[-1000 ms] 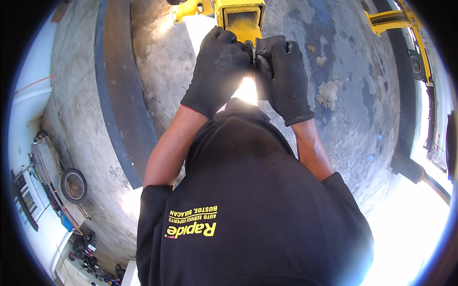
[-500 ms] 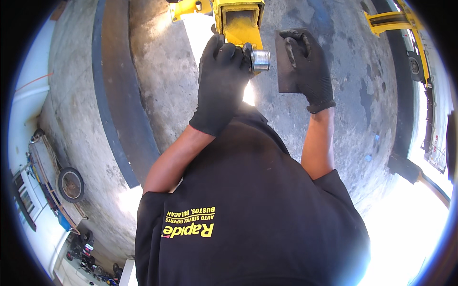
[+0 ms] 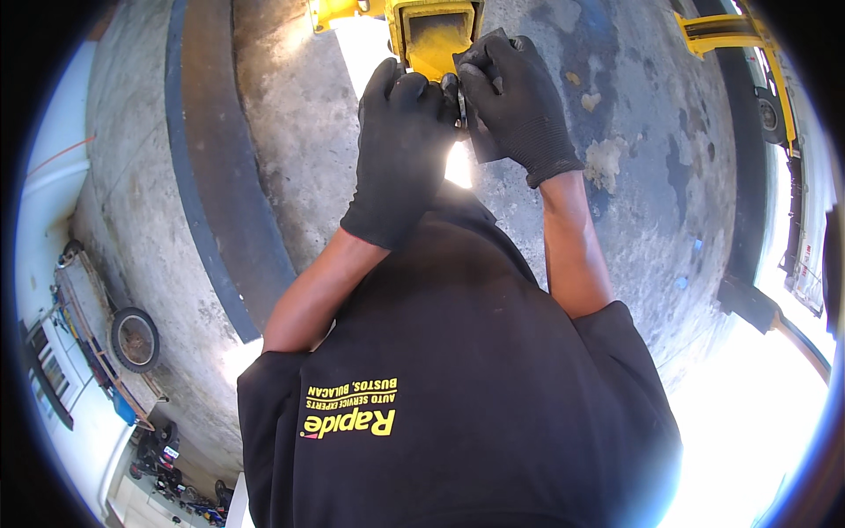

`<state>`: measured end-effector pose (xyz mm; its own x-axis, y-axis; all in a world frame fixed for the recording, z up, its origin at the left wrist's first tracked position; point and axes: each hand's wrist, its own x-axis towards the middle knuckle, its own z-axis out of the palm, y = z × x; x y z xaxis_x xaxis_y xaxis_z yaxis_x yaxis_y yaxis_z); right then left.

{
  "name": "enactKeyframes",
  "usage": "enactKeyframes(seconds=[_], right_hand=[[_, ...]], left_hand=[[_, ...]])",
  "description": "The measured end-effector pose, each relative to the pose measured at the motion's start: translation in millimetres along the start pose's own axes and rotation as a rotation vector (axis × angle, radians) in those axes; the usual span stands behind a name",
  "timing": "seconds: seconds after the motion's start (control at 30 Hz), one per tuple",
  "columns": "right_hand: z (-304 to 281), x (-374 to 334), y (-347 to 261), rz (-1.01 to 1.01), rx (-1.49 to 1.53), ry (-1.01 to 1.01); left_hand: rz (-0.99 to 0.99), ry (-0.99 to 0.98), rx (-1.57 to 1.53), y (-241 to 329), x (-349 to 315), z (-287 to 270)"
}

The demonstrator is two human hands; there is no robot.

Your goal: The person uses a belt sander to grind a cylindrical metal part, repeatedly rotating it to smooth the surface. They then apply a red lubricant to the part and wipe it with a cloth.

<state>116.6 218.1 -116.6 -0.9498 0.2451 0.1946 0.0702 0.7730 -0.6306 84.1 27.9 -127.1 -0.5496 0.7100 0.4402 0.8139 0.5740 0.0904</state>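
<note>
Both my hands wear black gloves. My left hand (image 3: 396, 163) is closed around a shiny metal cylinder (image 3: 462, 113) below the open end of a yellow square steel arm (image 3: 437, 53). Only a sliver of the cylinder shows between my hands. In my right hand (image 3: 528, 110), pinched between thumb and fingers, is a dark rectangular sheet (image 3: 485, 145) that looks like sandpaper. It lies up against the cylinder's right end, tilted, close beside my left fingertips. Whether the sheet touches the metal is hidden.
A long dark ramp or track (image 3: 211, 132) runs along the left over stained concrete floor (image 3: 634, 220). Another yellow arm (image 3: 717, 35) stands at the far right, near a dark beam. A cart with a spoked wheel (image 3: 135, 340) is at the left, with motorbike-like clutter below.
My right hand has moved left with the sheet, bringing it to the metal cylinder. The sheet now covers most of the cylinder's end. My left hand keeps its grip, shifted slightly left.
</note>
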Motion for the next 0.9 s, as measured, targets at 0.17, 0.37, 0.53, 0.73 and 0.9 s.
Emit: enactKeyframes(seconds=[0.17,0.37,0.53,0.73,0.9], right_hand=[[-9.9,-36.5,-19.4,-0.037,-0.034,0.011],[7.6,13.6,16.2,0.042,-0.138,0.016],[-5.3,-2.4,5.1,-0.016,0.028,-0.044],[-3.1,-18.8,1.6,0.018,0.020,0.035],[-1.5,2.5,11.9,0.056,0.092,-0.019]], left_hand=[[-0.007,-0.029,-0.027,-2.9,1.8,-3.6],[0.005,0.020,0.071,3.1,-0.1,-0.1],[-0.018,0.020,-0.020,-1.5,-7.5,4.6],[-0.018,0.039,-0.039,0.7,-4.4,0.9],[-0.037,-0.028,-0.085,0.1,-6.6,4.1]])
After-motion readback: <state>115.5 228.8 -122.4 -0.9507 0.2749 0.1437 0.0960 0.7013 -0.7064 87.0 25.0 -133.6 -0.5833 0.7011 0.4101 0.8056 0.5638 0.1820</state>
